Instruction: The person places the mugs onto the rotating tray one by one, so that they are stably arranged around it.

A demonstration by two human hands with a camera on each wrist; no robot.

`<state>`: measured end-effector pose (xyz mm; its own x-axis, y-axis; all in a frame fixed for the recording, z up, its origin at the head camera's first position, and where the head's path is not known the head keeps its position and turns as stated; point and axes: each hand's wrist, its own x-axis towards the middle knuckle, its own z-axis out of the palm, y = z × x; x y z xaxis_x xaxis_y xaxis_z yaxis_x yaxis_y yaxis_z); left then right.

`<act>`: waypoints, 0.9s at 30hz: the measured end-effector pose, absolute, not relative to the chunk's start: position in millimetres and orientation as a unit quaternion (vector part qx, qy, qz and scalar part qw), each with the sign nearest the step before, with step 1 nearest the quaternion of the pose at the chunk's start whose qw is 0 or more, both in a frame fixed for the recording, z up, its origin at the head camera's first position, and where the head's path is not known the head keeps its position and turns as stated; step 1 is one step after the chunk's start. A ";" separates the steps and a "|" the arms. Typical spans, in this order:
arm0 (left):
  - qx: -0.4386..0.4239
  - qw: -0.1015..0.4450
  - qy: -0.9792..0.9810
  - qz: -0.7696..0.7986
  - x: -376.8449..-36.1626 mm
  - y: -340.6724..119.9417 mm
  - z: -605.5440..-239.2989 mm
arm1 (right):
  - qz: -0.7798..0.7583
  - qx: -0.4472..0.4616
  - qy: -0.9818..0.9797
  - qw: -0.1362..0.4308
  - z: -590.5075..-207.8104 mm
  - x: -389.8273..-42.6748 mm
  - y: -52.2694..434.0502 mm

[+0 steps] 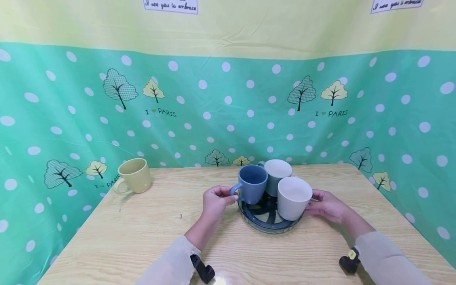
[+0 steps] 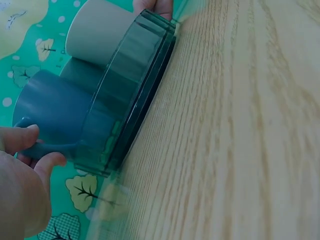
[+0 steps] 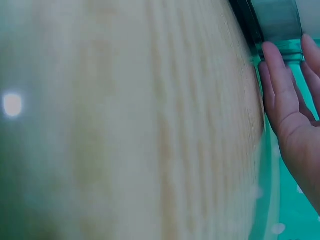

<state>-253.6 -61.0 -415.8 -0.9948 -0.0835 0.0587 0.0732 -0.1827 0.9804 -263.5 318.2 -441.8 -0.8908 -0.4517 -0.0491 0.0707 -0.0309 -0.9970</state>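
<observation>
A round, clear-walled tray [image 1: 272, 226] with a dark spoked base stands on the table, bearing three cups. My left hand [image 1: 218, 200] pinches the handle of the blue mug [image 1: 253, 186] at the tray's left side; thumb and finger on that handle also show in the left wrist view. A white cup [image 1: 293, 202] sits at the front right of the tray, its handle not visible. Behind them is a grey-green mug [image 1: 276, 174] with a pale inside, partly hidden. Beside the white cup, my right hand [image 1: 327, 206] touches the tray's right side with fairly straight fingers [image 3: 282, 85].
A yellow mug [image 1: 137, 178] stands apart at the table's back left, handle toward the left. The wooden table [image 1: 142, 237] ends against a green dotted curtain [image 1: 228, 107] behind and at both sides.
</observation>
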 end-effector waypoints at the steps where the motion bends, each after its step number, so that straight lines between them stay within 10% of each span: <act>1: 0.009 0.051 -0.637 -0.769 -253.9 -60.3 -416.4 | -0.703 -0.140 0.673 0.183 -441.7 -262.2 317.3; 27: 0.051 0.050 -0.631 -0.772 -261.9 -48.8 -421.3 | -0.697 -0.111 0.689 0.165 -439.6 -249.7 310.8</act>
<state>-261.9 -48.8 -421.3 -0.9897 -0.1422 -0.0154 0.0132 -0.1981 0.9801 -249.7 310.8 -439.6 -0.9211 -0.3825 -0.0732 0.0775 0.0042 -0.9970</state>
